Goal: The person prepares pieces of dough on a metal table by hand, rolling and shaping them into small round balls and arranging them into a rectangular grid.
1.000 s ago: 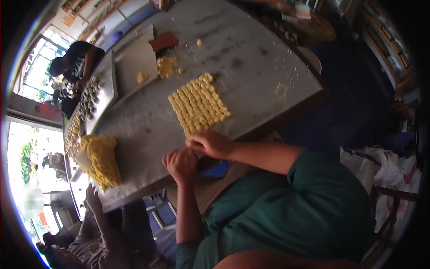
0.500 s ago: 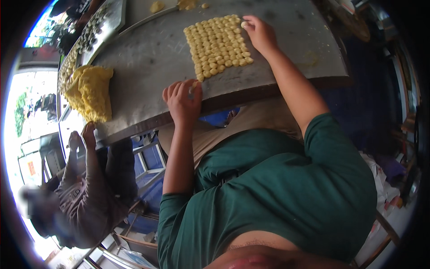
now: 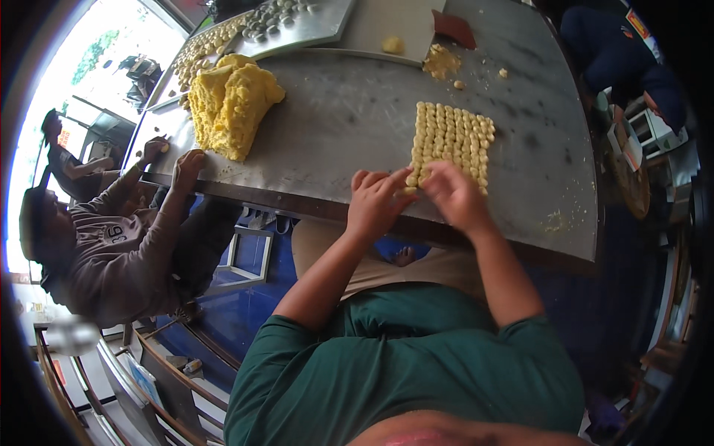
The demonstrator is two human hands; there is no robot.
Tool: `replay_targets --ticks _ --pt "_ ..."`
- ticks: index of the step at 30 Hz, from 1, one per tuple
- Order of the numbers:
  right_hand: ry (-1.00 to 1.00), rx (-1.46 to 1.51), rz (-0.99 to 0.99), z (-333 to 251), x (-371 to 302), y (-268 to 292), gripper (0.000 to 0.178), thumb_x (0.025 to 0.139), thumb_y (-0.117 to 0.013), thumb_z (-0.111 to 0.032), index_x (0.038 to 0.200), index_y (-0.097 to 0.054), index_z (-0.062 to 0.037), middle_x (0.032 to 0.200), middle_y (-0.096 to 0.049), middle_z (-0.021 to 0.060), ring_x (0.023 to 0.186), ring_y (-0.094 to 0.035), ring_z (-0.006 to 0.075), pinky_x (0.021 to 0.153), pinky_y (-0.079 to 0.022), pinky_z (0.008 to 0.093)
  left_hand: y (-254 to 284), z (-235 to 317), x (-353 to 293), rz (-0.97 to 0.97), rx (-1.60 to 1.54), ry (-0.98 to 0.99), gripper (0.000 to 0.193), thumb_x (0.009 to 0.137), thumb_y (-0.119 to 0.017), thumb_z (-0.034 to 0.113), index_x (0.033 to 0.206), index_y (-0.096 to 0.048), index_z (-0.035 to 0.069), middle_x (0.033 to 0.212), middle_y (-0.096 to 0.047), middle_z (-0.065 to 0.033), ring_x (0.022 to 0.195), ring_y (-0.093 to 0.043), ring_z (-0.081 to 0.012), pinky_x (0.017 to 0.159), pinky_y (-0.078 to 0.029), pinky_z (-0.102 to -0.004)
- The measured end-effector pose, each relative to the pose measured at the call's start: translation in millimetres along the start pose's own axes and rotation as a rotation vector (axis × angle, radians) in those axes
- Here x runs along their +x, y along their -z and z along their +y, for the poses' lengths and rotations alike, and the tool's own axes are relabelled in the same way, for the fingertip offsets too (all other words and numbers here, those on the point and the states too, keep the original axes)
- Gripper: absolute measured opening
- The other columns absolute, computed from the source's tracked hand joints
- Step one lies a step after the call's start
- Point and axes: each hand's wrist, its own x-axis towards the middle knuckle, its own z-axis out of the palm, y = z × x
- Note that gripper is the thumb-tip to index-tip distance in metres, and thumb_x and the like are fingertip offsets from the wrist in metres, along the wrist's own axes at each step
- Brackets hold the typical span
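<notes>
A block of small pale-yellow dough balls (image 3: 452, 137) lies in close rows on the metal table (image 3: 342, 126), in front of me. My left hand (image 3: 374, 202) is at the near left corner of the block, over the table's front edge. Its fingers are bent together in a pinch, and whatever is between them is hidden. Close beside it, my right hand (image 3: 460, 197) covers part of the near rows. Motion smears its fingers, so their grip does not show.
A big lump of yellow dough (image 3: 230, 108) sits at left, near a co-worker's hands (image 3: 187, 171). Behind it stand a tray of dark balls (image 3: 271, 22) and another metal tray (image 3: 372, 30). A red-brown scraper (image 3: 453, 30) and dough scraps (image 3: 442, 62) lie at the back. Another person (image 3: 625, 59) is at far right.
My right hand has come from the block's far right corner to its near side, beside my left hand. The view has shifted, so more of the table's left and back shows.
</notes>
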Motion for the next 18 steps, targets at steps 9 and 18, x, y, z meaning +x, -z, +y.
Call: replay_targets --ticks 9,18 --pt "-0.038 0.044 0.063 20 -4 -44 0.027 0.097 -0.075 -0.027 0.098 -0.069 -0.0013 0.081 -0.070 0.0152 0.073 -0.069 0.0232 0.068 -0.054 0.0364 0 2 -3 -0.079 0.108 0.067 0.038 0.085 -0.078 0.026 0.121 -0.073 0.017 0.100 -0.075 -0.0045 0.105 -0.068 -0.0239 0.105 -0.042 -0.0436" --pt "0.181 -0.068 0.095 15 -3 -46 0.023 0.096 -0.074 -0.016 0.114 -0.071 -0.0031 0.099 -0.074 0.0179 0.090 -0.074 0.0327 0.078 -0.057 0.0397 0 -1 -2 -0.062 0.137 0.039 0.024 0.083 -0.077 0.029 0.103 -0.077 0.015 0.097 -0.075 -0.0036 0.104 -0.067 -0.0221 0.106 -0.040 -0.0424"
